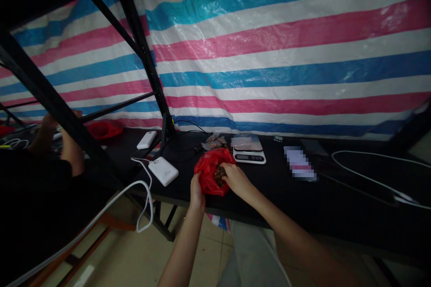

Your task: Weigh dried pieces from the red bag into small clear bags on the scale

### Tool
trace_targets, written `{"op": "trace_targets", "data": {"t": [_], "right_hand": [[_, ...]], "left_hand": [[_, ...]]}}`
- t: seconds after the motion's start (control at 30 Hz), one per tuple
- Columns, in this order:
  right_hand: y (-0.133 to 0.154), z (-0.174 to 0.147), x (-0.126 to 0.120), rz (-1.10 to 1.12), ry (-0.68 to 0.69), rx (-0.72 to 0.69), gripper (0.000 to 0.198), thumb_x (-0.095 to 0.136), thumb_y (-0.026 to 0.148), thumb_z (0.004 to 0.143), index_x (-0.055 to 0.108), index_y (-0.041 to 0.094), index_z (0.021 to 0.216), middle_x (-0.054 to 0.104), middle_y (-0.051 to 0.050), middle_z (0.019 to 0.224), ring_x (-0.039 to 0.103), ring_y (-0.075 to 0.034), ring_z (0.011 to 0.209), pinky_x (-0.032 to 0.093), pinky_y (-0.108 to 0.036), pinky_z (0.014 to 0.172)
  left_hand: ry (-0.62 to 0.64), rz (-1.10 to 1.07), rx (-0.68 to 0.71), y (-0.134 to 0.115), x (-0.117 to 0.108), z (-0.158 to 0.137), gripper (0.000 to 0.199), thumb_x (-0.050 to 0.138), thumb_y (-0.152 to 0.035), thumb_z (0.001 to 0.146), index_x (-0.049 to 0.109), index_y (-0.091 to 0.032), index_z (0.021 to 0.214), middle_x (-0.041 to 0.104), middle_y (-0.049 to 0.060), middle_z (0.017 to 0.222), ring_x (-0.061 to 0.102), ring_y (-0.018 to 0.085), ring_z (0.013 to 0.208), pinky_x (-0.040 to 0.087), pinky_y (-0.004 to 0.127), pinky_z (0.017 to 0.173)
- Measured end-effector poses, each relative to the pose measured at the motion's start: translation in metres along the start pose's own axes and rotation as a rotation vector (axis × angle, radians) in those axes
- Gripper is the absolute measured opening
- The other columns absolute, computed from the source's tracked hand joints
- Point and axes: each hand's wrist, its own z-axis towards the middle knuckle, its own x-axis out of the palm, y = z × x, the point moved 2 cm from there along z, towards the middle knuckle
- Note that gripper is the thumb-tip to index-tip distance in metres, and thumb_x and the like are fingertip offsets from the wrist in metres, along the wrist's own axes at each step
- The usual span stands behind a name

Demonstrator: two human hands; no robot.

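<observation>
A red plastic bag (209, 179) stands with its mouth up near the front edge of the black table. Inside it lie small brown pieces (219, 175), too small to name for sure. My left hand (196, 192) grips the bag's left side, fingers closed on the plastic. My right hand (235, 177) reaches into the mouth from the right, its fingers bent together among the brown pieces; what they pinch is hidden. Just behind the bag sit a white digital scale (249, 158) with a clear packet on its plate and several small filled packets (214, 141).
Left of the bag lies a white power bank (163, 171) with a white cable (145, 184) hanging past the table edge. Another white block (147, 140) is behind it. A blurred-out phone (299, 163) lies right. Beyond the black metal frame (134, 45), a co-worker's arm (71, 148) and another red bag (105, 130) show.
</observation>
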Motion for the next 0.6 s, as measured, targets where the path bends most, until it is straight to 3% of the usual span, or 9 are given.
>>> {"op": "trace_targets", "data": {"t": [0.2,0.37,0.47,0.6], "right_hand": [[-0.019,0.006,0.011,0.217,-0.074,0.012,0.038,0.058,0.003,0.064,0.055,0.017,0.099,0.062,-0.006,0.098,0.056,-0.019,0.097,0.041,-0.033,0.088],[-0.028,0.014,0.021,0.647,-0.133,0.018,0.036,0.063,0.012,0.062,0.055,0.018,0.097,0.064,-0.003,0.092,0.061,-0.016,0.085,0.047,-0.034,0.082],[-0.029,0.019,0.016,0.870,-0.143,-0.028,0.037,0.064,0.021,0.063,0.055,0.017,0.099,0.063,-0.005,0.100,0.062,-0.017,0.088,0.047,-0.034,0.083],[-0.041,0.030,-0.008,0.917,-0.215,-0.030,0.041,0.067,0.029,0.061,0.057,0.017,0.099,0.064,-0.007,0.100,0.061,-0.019,0.090,0.046,-0.036,0.085]], "left_hand": [[-0.018,0.052,0.047,0.001,0.005,0.002,0.016,0.051,-0.021,0.071,0.063,-0.013,0.078,0.068,0.006,0.079,0.063,0.018,0.079,0.048,0.032,0.079],[-0.006,0.155,0.125,-0.023,-0.005,0.014,0.017,0.053,-0.023,0.066,0.062,-0.012,0.076,0.066,0.005,0.074,0.062,0.018,0.072,0.047,0.032,0.075],[-0.053,0.305,0.203,-0.045,-0.015,0.027,0.017,0.051,-0.023,0.067,0.060,-0.012,0.077,0.064,0.004,0.074,0.060,0.019,0.073,0.046,0.033,0.076],[-0.149,0.687,0.431,-0.076,-0.020,0.026,0.019,0.048,-0.023,0.071,0.057,-0.016,0.086,0.062,0.005,0.085,0.057,0.022,0.088,0.041,0.036,0.085]]}}
